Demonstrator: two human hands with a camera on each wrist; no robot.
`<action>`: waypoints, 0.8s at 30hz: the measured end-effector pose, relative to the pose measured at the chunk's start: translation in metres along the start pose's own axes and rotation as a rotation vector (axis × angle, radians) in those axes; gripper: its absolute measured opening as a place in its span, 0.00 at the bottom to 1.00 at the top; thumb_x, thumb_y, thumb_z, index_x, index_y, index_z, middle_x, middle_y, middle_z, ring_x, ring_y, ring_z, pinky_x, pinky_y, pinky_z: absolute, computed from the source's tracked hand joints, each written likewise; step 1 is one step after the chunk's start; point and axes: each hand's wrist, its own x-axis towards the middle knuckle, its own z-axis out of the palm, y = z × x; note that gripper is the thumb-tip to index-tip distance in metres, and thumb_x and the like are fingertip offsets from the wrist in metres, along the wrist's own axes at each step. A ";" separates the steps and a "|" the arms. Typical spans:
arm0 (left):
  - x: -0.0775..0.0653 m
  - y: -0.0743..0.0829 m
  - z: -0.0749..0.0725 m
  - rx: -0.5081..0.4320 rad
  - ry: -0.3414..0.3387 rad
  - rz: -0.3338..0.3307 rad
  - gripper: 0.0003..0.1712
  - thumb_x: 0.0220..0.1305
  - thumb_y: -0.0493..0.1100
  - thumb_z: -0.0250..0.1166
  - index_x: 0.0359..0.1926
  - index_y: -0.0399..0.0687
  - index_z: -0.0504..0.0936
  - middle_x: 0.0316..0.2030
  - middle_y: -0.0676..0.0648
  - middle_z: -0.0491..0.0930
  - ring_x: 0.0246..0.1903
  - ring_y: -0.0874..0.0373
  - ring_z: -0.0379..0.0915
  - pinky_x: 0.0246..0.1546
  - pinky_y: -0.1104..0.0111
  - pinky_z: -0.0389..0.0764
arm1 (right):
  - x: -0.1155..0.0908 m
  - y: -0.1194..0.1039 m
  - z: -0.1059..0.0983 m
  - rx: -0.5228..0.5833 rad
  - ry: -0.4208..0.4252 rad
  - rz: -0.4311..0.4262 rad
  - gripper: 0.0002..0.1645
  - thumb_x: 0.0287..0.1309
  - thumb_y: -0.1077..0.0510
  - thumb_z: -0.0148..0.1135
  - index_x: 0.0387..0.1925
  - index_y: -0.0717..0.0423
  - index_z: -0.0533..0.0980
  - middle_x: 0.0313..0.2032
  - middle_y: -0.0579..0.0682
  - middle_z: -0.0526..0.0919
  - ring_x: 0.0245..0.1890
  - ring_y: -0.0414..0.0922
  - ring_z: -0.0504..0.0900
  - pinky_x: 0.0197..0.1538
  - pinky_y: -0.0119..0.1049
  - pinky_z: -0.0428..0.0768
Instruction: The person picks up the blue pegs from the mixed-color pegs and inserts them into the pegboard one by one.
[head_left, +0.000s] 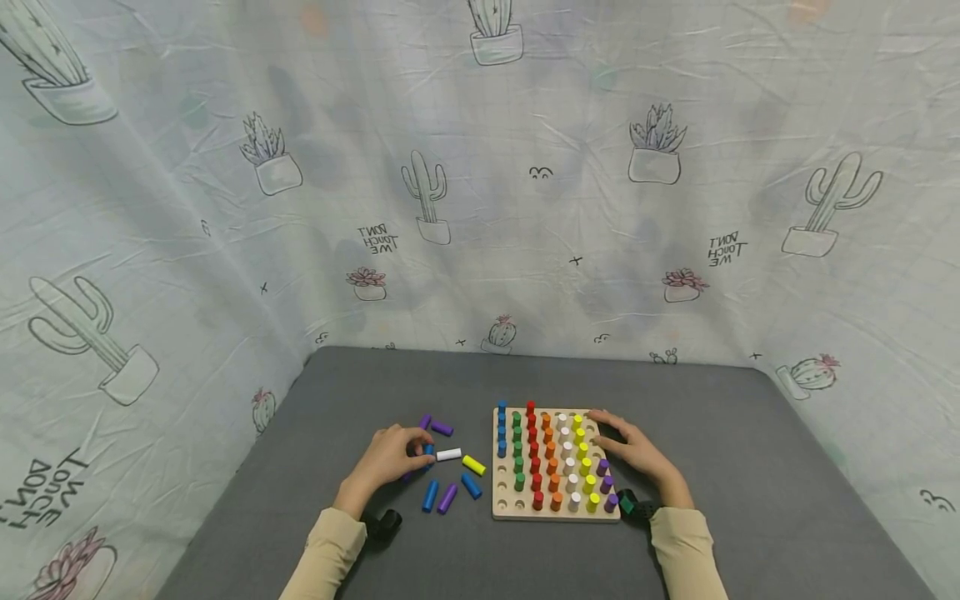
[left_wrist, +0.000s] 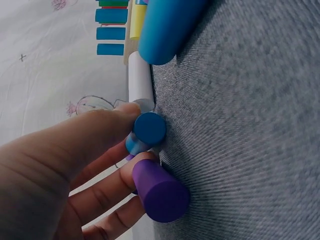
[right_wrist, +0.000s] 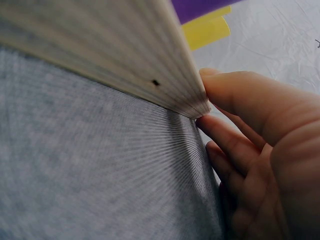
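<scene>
My left hand point(head_left: 390, 457) pinches a blue peg point(left_wrist: 150, 129) between thumb and fingers, low over the table. A purple peg point(left_wrist: 162, 192) lies close by its other fingers in the left wrist view. Just right of this hand are a white peg point(head_left: 448, 454) and a yellow peg point(head_left: 473, 465). The wooden pegboard point(head_left: 555, 515) bears rows of blue, green, red, orange, white, yellow and purple pegs; some holes in the blue, green and purple rows are bare. At the board's right edge, my right hand point(head_left: 636, 450) holds the edge with thumb and fingertips.
Loose blue pegs point(head_left: 430, 496) and purple pegs point(head_left: 447, 498) lie left of the board, with another purple peg point(head_left: 442, 428) farther back. Under everything is a grey cloth-covered table point(head_left: 405, 375). A cactus-print curtain point(head_left: 510, 208) hangs behind and at both sides.
</scene>
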 end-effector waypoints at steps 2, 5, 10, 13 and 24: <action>0.000 0.001 -0.001 -0.011 0.003 0.003 0.11 0.50 0.51 0.71 0.36 0.57 0.82 0.19 0.67 0.70 0.27 0.66 0.63 0.49 0.48 0.65 | 0.000 0.000 0.000 -0.002 0.001 0.004 0.30 0.61 0.55 0.57 0.65 0.54 0.63 0.67 0.62 0.58 0.68 0.66 0.44 0.61 0.69 0.47; 0.000 0.001 -0.002 -0.018 0.009 0.012 0.11 0.50 0.50 0.71 0.36 0.57 0.82 0.19 0.67 0.71 0.27 0.66 0.64 0.49 0.48 0.66 | 0.000 0.001 0.000 -0.006 0.004 0.007 0.30 0.61 0.55 0.57 0.64 0.53 0.64 0.67 0.62 0.58 0.69 0.66 0.44 0.61 0.69 0.47; 0.001 0.002 -0.002 -0.025 0.012 0.017 0.11 0.50 0.49 0.71 0.36 0.57 0.82 0.19 0.67 0.71 0.27 0.66 0.66 0.48 0.48 0.66 | 0.000 0.000 0.000 -0.005 0.003 0.001 0.30 0.61 0.55 0.57 0.64 0.54 0.64 0.67 0.62 0.58 0.68 0.66 0.44 0.61 0.69 0.47; 0.002 0.003 -0.003 -0.041 0.013 0.016 0.11 0.50 0.48 0.71 0.36 0.56 0.82 0.20 0.66 0.72 0.28 0.64 0.67 0.49 0.47 0.65 | 0.000 0.001 0.000 -0.003 0.002 -0.004 0.30 0.61 0.56 0.57 0.64 0.54 0.64 0.67 0.62 0.58 0.68 0.66 0.44 0.61 0.69 0.47; 0.004 0.007 -0.006 -0.069 0.038 0.005 0.12 0.50 0.46 0.71 0.38 0.57 0.81 0.23 0.65 0.72 0.31 0.63 0.66 0.52 0.45 0.62 | 0.001 0.004 -0.001 -0.012 0.002 -0.007 0.30 0.61 0.55 0.57 0.64 0.54 0.64 0.67 0.62 0.59 0.68 0.66 0.44 0.61 0.68 0.47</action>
